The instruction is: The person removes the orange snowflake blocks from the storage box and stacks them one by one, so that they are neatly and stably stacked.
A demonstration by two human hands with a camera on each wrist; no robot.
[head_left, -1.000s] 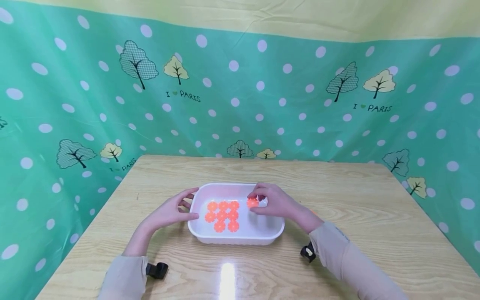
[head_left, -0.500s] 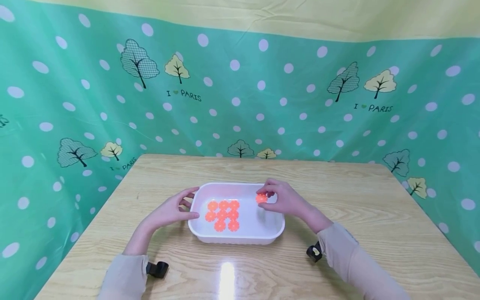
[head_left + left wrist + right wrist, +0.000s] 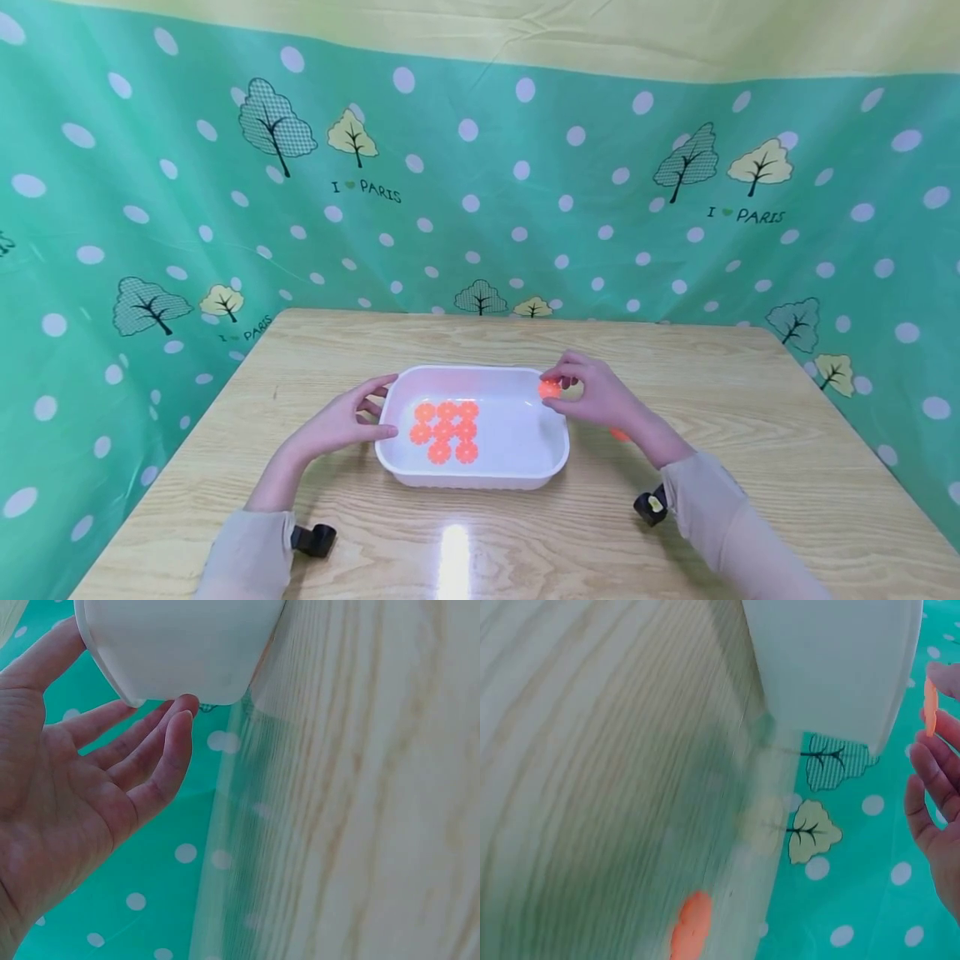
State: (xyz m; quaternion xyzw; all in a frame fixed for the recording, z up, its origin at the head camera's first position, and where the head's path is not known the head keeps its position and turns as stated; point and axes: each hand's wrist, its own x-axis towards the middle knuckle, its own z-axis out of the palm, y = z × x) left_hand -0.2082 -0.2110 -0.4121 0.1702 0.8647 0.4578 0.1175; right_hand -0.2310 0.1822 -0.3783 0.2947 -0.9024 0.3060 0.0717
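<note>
Wooden table (image 3: 750,417), white tray (image 3: 517,442) in from its far edge. My left hand (image 3: 343,421), loosely spread, touches tray's left end; my right hand (image 3: 595,395) pinches an orange disc (image 3: 549,390) at its far right corner. Eight orange pieces (image 3: 444,430) inside, left half.

a green, white-dotted cloth (image 3: 450,167) (with printed trees (image 3: 276,125)) hangs behind a pale wooden table (image 3: 750,392).
</note>
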